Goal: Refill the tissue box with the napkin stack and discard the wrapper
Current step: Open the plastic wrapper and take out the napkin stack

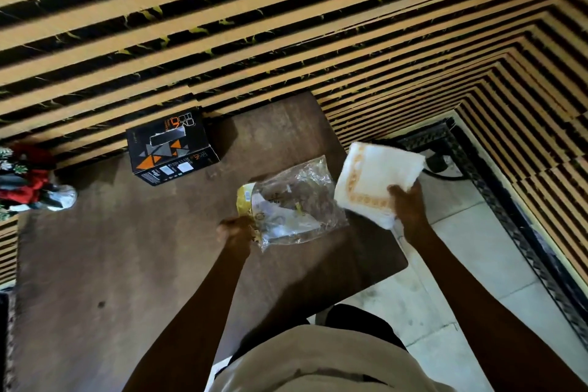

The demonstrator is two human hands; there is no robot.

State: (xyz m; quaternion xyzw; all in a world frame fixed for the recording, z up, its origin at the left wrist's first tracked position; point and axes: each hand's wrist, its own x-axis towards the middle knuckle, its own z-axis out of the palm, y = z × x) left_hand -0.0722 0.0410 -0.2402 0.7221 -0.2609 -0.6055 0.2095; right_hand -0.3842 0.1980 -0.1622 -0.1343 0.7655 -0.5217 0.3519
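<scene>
Napkins out, wrapper empty

The right hand [409, 208] grips one napkin stack [370, 177] beside the one black box [170, 146] — past the counter [127, 248] edge, so loose napkins could slip to the floor. The left hand [235, 229] pinches one clear wrapper [296, 204].

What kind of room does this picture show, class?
Probably a room in a home or small office: a wooden table against a slatted wall panel, pale floor tiles, and a printed product box on the table.
</scene>
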